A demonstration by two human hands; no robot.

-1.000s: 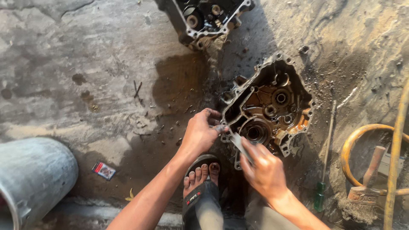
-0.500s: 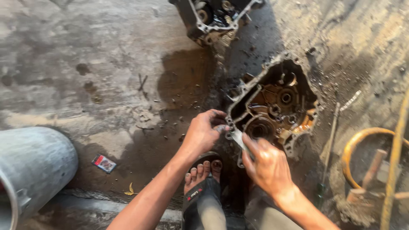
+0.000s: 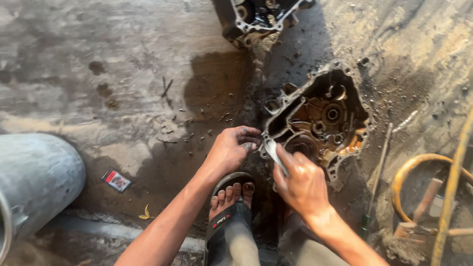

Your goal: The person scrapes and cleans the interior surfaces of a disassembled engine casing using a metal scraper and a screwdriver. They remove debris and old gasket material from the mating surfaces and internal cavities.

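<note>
From the head camera, you look down at an oily concrete floor (image 3: 98, 74). Your left hand (image 3: 230, 148) rests at the near left edge of the open engine case half (image 3: 320, 118), its greasy fingers curled together with the tips touching the case rim. Your right hand (image 3: 300, 182) sits just beside it, fingers wrapped tight around a thin pale metal tool (image 3: 272, 150) whose tip meets the same rim, close to your left fingertips. The case lies open side up on the dark, oil-soaked patch of floor, straight ahead of your sandalled foot (image 3: 229, 202), with bearings and round bores showing inside.

A second engine case half (image 3: 261, 17) lies farther off at the top edge, well apart from your hands. A long screwdriver (image 3: 377, 177) lies on the floor right of the case. A yellow hose (image 3: 419, 182) coils at the far right. A grey metal drum (image 3: 34, 182) stands at the left, with a small red and white packet (image 3: 116, 180) near it.
</note>
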